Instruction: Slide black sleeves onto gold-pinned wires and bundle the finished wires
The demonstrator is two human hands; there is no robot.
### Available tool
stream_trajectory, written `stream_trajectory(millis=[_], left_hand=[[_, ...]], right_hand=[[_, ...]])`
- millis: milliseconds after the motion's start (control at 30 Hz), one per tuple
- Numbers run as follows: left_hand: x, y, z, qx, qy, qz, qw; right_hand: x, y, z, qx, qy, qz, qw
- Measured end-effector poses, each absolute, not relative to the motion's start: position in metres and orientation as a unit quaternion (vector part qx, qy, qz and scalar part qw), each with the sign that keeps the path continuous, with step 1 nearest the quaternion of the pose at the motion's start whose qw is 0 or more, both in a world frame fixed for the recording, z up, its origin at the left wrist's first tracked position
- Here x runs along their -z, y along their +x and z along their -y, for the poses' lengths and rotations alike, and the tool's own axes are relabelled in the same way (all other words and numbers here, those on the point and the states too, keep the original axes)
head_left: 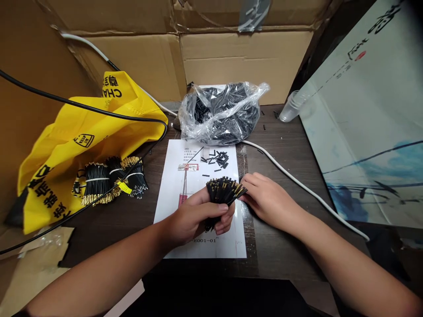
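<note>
My left hand is wrapped round a bundle of short black wires with gold tips, held upright over a white printed sheet on the dark table. My right hand rests just right of the bundle, fingertips pinched at one wire tip sticking out of the bundle's right side. Loose short black tube pieces lie on the sheet beyond the bundle.
A clear plastic bag of black tube pieces sits behind the sheet. Tied wire bundles lie on a yellow bag at left. A white cable, a black cable, a plastic cup, cardboard walls and a painted panel surround the table.
</note>
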State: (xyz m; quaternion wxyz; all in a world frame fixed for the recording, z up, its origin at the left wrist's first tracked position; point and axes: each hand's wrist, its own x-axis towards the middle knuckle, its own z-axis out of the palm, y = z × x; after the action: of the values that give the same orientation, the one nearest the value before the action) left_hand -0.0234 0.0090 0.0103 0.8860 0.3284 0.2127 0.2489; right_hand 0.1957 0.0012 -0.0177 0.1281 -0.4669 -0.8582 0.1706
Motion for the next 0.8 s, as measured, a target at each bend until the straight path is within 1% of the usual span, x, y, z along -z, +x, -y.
stream_trajectory(millis=[67,133,200,300,400,567,800], left_hand=[[-0.012,-0.024,-0.009,-0.243,0.322,-0.193,0.894],[-0.012,-0.024,-0.01,-0.238,0.32,-0.185,0.898],[-0.011,-0.024,-0.009,-0.238,0.325,-0.189,0.896],[-0.008,-0.024,-0.007,-0.234,0.348,-0.212,0.883],[-0.006,-0.024,-0.005,-0.222,0.381,-0.241,0.865],[-0.005,-0.024,-0.004,-0.198,0.414,-0.26,0.85],[-0.007,-0.024,-0.003,-0.16,0.456,-0.277,0.83]], right_hand=[[0.017,0.195,-0.001,-0.176,-0.467,0.855,0.145],[0.016,0.195,-0.001,-0.204,-0.462,0.842,0.189],[0.013,0.194,0.0,-0.239,-0.469,0.806,0.271],[0.003,0.191,0.003,-0.277,-0.505,0.703,0.417],[-0.008,0.187,0.008,-0.306,-0.512,0.626,0.502],[-0.015,0.182,0.015,-0.368,-0.508,0.548,0.553],[-0.016,0.181,0.017,-0.432,-0.485,0.54,0.535]])
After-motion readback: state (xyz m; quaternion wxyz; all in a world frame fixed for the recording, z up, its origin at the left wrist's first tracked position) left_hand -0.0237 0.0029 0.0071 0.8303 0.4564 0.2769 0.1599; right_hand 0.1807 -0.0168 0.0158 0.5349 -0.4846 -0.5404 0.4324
